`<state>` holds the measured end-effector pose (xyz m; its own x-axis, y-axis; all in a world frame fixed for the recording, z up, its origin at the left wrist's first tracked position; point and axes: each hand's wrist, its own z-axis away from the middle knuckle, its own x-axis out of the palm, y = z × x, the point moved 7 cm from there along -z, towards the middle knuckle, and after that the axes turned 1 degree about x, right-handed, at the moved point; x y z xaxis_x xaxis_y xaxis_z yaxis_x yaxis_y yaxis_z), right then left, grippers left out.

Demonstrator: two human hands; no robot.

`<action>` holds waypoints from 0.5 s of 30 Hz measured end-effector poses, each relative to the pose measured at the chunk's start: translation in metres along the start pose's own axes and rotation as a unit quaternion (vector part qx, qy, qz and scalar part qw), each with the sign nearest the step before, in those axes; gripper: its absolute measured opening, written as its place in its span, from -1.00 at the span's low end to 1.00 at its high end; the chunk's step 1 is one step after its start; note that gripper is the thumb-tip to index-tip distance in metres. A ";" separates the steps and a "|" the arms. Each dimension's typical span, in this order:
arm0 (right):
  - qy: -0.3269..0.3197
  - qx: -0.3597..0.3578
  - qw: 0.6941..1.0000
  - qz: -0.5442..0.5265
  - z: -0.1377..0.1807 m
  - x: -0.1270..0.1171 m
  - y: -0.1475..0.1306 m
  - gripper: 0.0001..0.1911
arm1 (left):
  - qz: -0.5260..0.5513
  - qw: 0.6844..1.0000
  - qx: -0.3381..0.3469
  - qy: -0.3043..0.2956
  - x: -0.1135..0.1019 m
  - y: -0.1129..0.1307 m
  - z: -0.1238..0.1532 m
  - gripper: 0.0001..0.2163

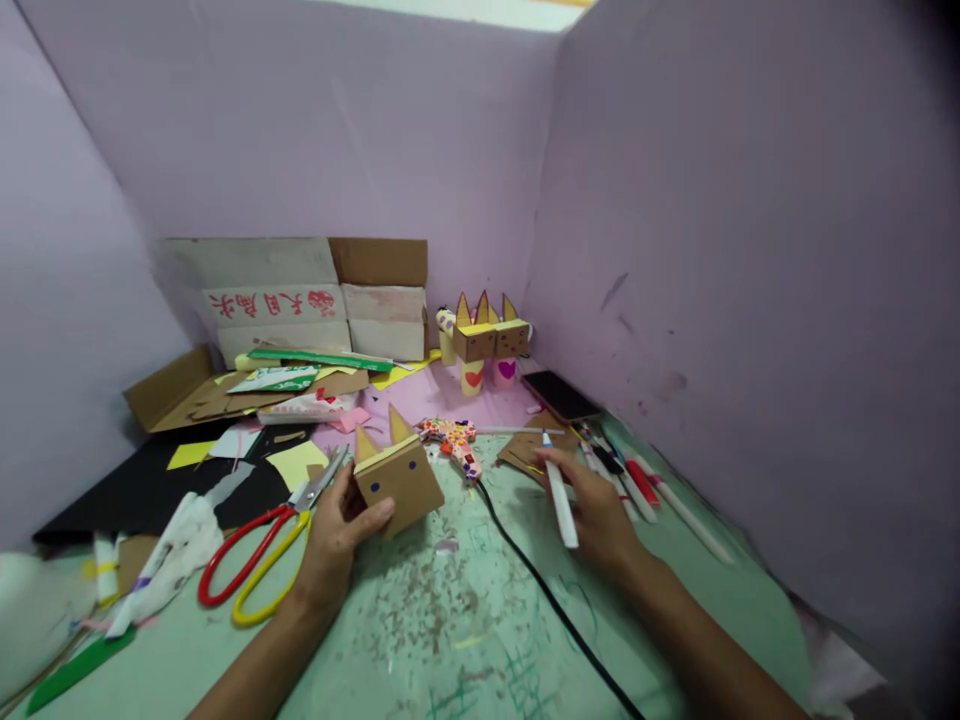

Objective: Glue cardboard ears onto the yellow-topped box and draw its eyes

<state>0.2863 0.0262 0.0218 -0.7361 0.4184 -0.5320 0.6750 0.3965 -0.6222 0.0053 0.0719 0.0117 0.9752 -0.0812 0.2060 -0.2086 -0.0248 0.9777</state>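
My left hand (339, 535) grips a small cardboard box head (405, 485) by its left side, thumb across the front. Two pointed ears rise from its top, and two dark dots mark its face. In my right hand (596, 505) is a white marker (559, 498) with a blue tip end, pointing up and away, apart from the box. Beyond the box lies a glue gun (454, 440) wrapped in colourful patterned covering; its black cord (540, 580) runs between my hands. Scissors (274, 545) with red and yellow handles lie left of my left hand.
Cardboard animal figures (480, 345) with hearts stand at the back corner. A phone (561, 395) and several markers (637, 485) lie along the right wall. Cardboard pieces (225, 395), paper scraps and black sheet (112, 490) cover the left. An unfolded carton (277, 310) leans at the back.
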 end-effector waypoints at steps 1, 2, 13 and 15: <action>-0.022 -0.016 1.000 0.005 0.002 0.006 -0.001 -0.61 | -0.006 1.000 0.005 0.001 0.002 0.001 0.001 -0.36; -0.040 -0.024 0.999 0.008 0.004 0.011 -0.001 -0.58 | -0.012 1.000 0.008 0.007 0.003 0.001 0.001 -0.33; -0.025 0.009 0.999 0.029 0.001 0.010 0.009 -0.69 | -0.070 0.997 -0.032 0.032 -0.002 -0.015 -0.008 -0.17; -0.001 0.044 0.999 0.029 0.001 0.002 0.011 -0.72 | -0.086 0.994 -0.041 0.048 -0.008 -0.021 -0.010 -0.11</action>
<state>0.2923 0.0309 0.0129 -0.6963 0.4370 -0.5694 0.7094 0.2980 -0.6387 0.0029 0.0827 -0.0101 0.9993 0.0131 0.0356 -0.0362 0.0507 0.9981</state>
